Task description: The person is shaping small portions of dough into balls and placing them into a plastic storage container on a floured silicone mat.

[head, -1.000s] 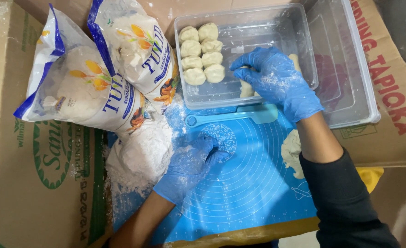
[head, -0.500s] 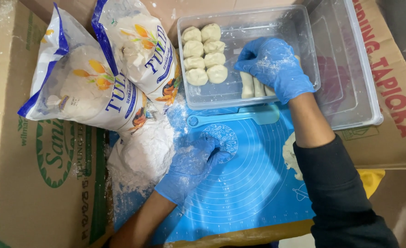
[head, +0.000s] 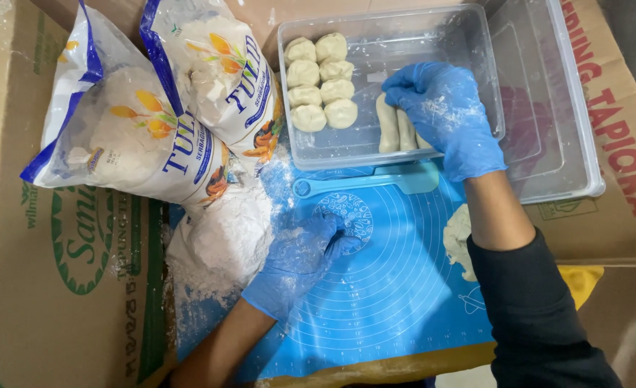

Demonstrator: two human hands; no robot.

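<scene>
Dough logs (head: 395, 129), far clear container (head: 476, 29): soft, light, floury, likely easily dented, best cradled along their length; right hand (head: 444, 115) grip closed lightly on them, left hand (head: 300, 259) loosely curled, empty, on blue mat (head: 390, 287).

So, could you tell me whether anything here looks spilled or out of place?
Yes: loose flour lies heaped off the left edge of the blue mat, beside the left hand, spilling onto the cardboard.
</scene>
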